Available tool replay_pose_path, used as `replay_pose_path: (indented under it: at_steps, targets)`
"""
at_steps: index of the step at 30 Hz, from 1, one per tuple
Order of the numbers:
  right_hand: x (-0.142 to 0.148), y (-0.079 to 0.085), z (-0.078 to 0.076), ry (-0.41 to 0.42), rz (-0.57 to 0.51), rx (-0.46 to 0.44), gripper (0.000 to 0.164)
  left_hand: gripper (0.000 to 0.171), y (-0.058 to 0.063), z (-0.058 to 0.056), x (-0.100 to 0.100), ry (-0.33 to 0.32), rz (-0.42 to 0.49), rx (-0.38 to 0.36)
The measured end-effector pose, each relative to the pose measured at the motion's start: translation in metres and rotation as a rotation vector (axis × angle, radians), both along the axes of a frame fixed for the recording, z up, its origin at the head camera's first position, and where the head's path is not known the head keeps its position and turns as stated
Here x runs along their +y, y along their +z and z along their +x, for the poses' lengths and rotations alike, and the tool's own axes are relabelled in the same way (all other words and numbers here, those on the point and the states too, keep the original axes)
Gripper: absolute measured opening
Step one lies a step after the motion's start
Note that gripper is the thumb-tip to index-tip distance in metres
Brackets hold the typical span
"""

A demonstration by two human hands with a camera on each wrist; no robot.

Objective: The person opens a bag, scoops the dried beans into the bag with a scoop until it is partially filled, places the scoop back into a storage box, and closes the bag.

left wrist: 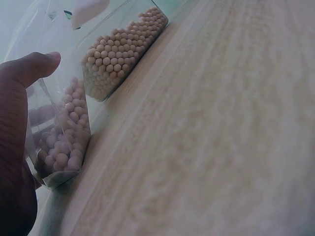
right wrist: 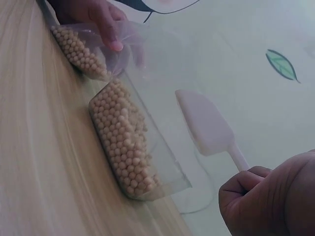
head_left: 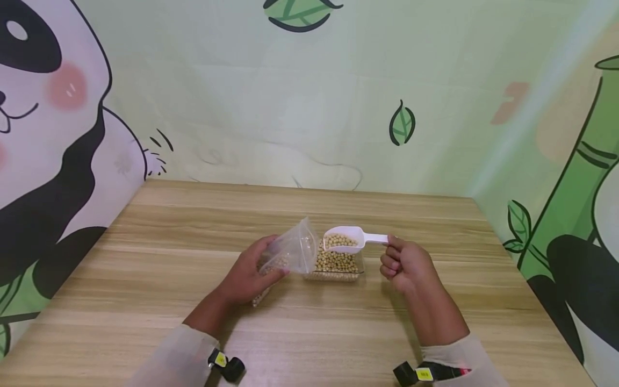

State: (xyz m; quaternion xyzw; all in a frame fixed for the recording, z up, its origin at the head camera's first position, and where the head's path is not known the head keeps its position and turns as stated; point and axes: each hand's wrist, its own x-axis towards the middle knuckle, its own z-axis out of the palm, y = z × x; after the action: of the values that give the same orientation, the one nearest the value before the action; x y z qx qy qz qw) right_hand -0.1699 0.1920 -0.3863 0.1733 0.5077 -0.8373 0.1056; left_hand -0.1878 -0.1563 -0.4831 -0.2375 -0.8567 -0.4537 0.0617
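My left hand grips a clear plastic bag, its mouth tilted toward the right. Soybeans fill the bag's lower part, seen through the plastic in the left wrist view. Pinched by its handle in my right hand is a white scoop, loaded with soybeans and held level above a clear box. That box stands on the table just right of the bag and holds many more soybeans. In the right wrist view only the scoop's outer side shows, so its load is hidden there.
The wood-grain table runs back to a green wall printed with leaves and pandas. A camera is strapped to the left sleeve, and another camera to the right sleeve.
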Motion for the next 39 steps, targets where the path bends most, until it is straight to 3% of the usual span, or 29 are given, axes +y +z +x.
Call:
replay_pose_path:
  at_steps: [11,18,27,39]
  targets:
    - [-0.011,0.019,0.012,-0.012,-0.024,0.029,0.034,0.069,0.001,0.001,0.001,0.005,0.011,-0.03]
    - [-0.025,0.026,0.021,0.001,0.029,0.072,0.033,0.07,0.002,0.001,0.001,-0.008,0.018,-0.02]
    - [-0.043,0.029,0.035,-0.069,0.23,0.174,0.038,0.068,0.002,0.001,0.001,-0.009,0.014,-0.008]
    - [-0.061,0.033,0.048,-0.135,0.451,0.325,0.022,0.068,0.002,0.001,0.001,-0.018,0.01,0.024]
